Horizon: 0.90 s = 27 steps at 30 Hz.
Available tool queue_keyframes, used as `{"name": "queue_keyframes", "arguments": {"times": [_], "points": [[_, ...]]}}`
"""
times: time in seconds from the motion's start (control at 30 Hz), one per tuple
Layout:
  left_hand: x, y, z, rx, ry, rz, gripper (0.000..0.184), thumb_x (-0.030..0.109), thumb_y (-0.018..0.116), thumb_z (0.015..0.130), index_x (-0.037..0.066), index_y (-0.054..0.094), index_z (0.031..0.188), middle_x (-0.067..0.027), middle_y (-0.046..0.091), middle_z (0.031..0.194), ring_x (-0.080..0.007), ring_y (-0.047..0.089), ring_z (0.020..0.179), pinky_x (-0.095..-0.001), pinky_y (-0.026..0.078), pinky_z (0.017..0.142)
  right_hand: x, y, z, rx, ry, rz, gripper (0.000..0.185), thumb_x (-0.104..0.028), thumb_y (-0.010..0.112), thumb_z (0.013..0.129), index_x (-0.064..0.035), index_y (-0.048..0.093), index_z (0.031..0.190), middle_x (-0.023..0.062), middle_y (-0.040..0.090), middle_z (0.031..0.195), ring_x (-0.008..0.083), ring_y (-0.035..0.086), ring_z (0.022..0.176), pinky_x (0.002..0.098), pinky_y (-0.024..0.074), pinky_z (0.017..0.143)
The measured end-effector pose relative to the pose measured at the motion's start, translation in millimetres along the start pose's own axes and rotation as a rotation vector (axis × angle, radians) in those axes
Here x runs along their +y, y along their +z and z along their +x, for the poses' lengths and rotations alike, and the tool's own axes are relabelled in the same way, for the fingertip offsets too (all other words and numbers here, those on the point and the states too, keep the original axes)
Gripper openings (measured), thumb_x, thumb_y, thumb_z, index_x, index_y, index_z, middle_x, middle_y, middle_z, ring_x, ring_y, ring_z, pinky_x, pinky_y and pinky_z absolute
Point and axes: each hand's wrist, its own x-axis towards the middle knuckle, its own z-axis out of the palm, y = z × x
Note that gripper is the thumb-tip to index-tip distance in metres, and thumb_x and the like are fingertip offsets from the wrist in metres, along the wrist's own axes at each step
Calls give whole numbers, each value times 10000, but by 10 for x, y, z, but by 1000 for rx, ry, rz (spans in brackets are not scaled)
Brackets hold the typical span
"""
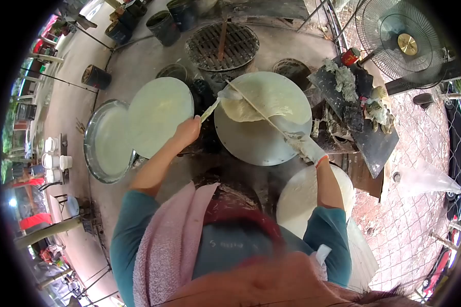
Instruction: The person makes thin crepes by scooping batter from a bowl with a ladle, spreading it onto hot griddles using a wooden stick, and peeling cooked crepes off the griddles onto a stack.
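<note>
A large round griddle (251, 146) lies in front of me, its near part bare metal. A thin pale sheet of batter (264, 89) covers the far part, with an uneven, folded near edge. My right hand (311, 149), in a stained whitish glove, is closed around a long thin stick (258, 111) that slants across the sheet. My left hand (188, 131) grips the pale handle (209, 111) of a tool whose whitish end (229, 94) meets the griddle's left rim; its exact kind is unclear. Beside that hand is a pale round disc (161, 117).
Left of the disc stands a wide metal basin (89, 158) of whitish liquid. A pale round surface (297, 197) lies below my right arm. Beyond the griddle is a slatted round grate (223, 43). A fan (402, 41) and a cluttered dark board (356, 112) are at right.
</note>
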Motion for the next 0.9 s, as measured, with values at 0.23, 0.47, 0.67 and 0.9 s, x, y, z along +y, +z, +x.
{"name": "queue_keyframes", "arguments": {"times": [0.23,0.47,0.67,0.9], "points": [[-211,180,-918,-112,124,-221,239,216,411,954,10,525,908,-239,596,664,-431,593,633,-533,454,547,907,383,-364,48,-62,157,338,-279,677,868,-87,629,1141,-85,485,650,25,346,420,197,260,372],[-261,-58,-895,-354,385,-603,287,266,528,946,-17,538,895,-216,633,761,-393,608,687,-446,443,598,953,2216,-441,187,-76,1027,210,-275,621,901,-100,595,1013,-53,440,620,58,363,445,209,292,390],[-885,-114,-916,291,365,-914,158,120,597,908,-21,536,945,-134,562,696,-254,569,610,-333,450,569,-315,3434,1020,311,-179,1051,253,-304,597,905,-158,469,743,-53,423,529,93,390,373,243,308,338],[-1857,611,-1042,91,220,-705,179,6,585,843,-1,567,1020,-189,561,1053,-340,548,986,-415,457,829,126,3682,1397,1095,-24,330,406,-377,521,932,-13,610,1088,198,671,922,346,641,888,397,482,760]]}}
